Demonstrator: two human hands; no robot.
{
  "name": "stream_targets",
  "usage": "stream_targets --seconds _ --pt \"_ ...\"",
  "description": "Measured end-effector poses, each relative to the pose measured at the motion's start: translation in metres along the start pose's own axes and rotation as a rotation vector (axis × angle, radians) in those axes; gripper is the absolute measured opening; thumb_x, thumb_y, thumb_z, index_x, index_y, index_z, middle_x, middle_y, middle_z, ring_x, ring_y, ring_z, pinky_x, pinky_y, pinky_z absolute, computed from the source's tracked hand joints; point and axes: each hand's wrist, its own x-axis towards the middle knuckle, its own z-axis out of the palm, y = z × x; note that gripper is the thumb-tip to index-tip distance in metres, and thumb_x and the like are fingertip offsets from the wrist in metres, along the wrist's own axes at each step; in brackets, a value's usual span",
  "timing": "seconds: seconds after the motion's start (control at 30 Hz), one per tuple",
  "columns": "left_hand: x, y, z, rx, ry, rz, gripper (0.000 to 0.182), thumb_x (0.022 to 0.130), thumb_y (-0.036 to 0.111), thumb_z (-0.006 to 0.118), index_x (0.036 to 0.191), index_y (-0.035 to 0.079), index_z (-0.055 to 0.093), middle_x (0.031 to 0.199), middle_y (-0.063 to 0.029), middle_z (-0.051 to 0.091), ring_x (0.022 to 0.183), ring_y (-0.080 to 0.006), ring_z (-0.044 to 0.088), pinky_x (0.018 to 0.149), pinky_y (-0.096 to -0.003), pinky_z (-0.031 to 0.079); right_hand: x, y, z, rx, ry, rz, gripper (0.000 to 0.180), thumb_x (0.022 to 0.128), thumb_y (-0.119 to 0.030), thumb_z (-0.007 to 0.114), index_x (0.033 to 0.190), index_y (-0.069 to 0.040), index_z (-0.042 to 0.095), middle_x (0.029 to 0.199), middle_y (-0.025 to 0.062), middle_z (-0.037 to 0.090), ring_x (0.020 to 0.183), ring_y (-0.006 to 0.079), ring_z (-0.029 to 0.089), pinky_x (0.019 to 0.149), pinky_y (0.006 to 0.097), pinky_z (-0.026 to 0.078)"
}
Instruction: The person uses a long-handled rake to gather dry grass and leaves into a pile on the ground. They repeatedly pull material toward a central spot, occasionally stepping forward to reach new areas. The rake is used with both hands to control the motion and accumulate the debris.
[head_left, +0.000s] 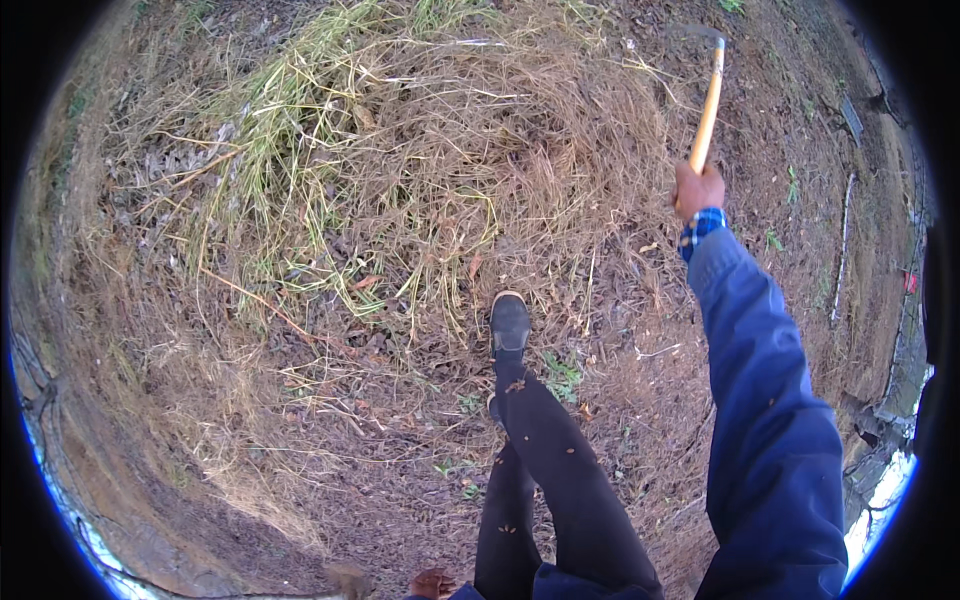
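Observation:
My right hand (699, 189) grips the lower end of a pale wooden handle. The handle belongs to a tool with a narrow, blurred metal head (696, 31), which points left at the top right; its exact kind I cannot tell. At the bottom edge my left hand (433, 583) shows only in part, low beside my legs, and whether it holds anything I cannot make out. Before me lies a heap of dry brown grass (517, 142), with green and yellow cut stalks (289, 112) along its left side.
My dark boot (511, 322) stands at the near edge of the heap. A long brown twig (259, 300) lies left of it. Small green weeds (562, 375) grow beside my leg. A pale stick (843, 247) and a small red object (910, 282) lie far right.

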Motion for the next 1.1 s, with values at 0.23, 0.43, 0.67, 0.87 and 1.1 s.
stream_targets --seconds 0.23,0.43,0.67,0.87,1.1 --pt "0.020 0.011 -0.012 -0.072 -0.139 -0.112 0.063 0.085 0.055 0.050 0.125 0.006 0.055 0.099 -0.0214 0.066 0.085 -0.0407 0.064 0.071 -0.0553 0.054 0.048 0.016 0.154 -0.049 -0.342 0.436 0.027 0.086 -0.016 0.061 0.093 0.009 0.052 0.071 0.0140 0.059 0.055 0.0189 0.059 0.044 0.0287 0.050" --pt "-0.018 0.067 0.007 -0.376 -0.546 -0.287 0.048 0.081 0.026 0.064 0.125 0.009 0.056 0.107 -0.0200 0.064 0.093 -0.0386 0.063 0.076 -0.0527 0.052 -0.045 0.020 0.110 0.086 -0.286 0.586 0.031 0.087 -0.003 0.057 0.107 0.007 0.035 0.068 0.0084 0.049 0.047 0.0150 0.049 0.034 0.0285 0.044" --pt "-0.032 0.166 -0.004 1.169 -0.153 0.280 0.025 0.090 0.021 0.050 0.110 0.011 0.062 0.108 -0.0127 0.067 0.094 -0.0210 0.066 0.075 -0.0370 0.054 -0.020 -0.037 0.044 0.068 -0.271 0.570 0.019 0.085 -0.004 0.054 0.096 -0.001 0.039 0.062 0.0061 0.045 0.042 0.0152 0.046 0.031 0.0322 0.040" --pt "-0.052 0.228 -0.046 0.924 0.189 0.199 0.024 0.090 0.017 0.051 0.104 0.006 0.067 0.096 -0.0097 0.071 0.089 -0.0192 0.067 0.076 -0.0343 0.053 -0.119 -0.068 0.079 0.184 -0.165 0.582 0.015 0.085 -0.002 0.049 0.093 -0.002 0.037 0.062 0.0064 0.044 0.042 0.0153 0.046 0.031 0.0314 0.040" --pt "-0.010 0.305 -0.153 0.512 0.071 0.122 0.021 0.089 0.004 0.051 0.105 0.007 0.063 0.087 -0.0137 0.069 0.076 -0.0235 0.068 0.065 -0.0374 0.055 -0.331 -0.120 0.074 0.323 -0.088 0.566 0.018 0.083 0.003 0.043 0.097 -0.003 0.033 0.068 0.0077 0.046 0.042 0.0139 0.047 0.031 0.0288 0.041"
